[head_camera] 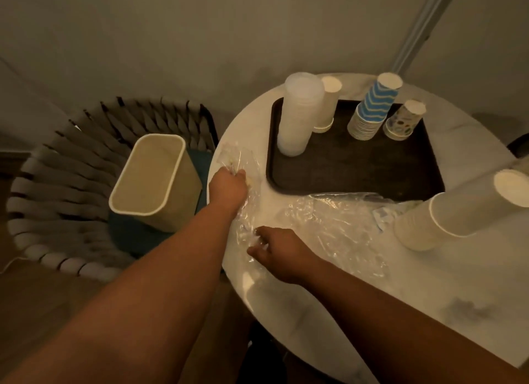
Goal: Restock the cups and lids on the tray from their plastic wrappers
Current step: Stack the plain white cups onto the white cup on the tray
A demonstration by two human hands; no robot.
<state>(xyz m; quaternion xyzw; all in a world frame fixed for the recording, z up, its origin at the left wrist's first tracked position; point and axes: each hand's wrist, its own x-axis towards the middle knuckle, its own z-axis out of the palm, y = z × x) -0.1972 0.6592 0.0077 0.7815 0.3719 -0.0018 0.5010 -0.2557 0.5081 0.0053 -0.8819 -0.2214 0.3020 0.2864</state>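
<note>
A dark tray [355, 166] lies on the round white table [315, 292]. On it stand a tall stack of translucent lids [299, 114], a white cup stack [329, 103], a blue zigzag cup stack [372, 108] and a short dotted cup stack [403, 120]. A large white cup stack [458, 209] lies tilted off the tray at the right. Clear plastic wrappers [329, 226] are spread over the table's near left part. My left hand [229, 187] is closed on the wrapper's far end at the table edge. My right hand [277, 249] pinches the wrapper nearer to me.
A cream waste bin [151, 177] stands on a woven chair [57, 183] just left of the table. A wall runs behind, with a grey rail [423, 25] at the upper right. The table edge curves close to both hands.
</note>
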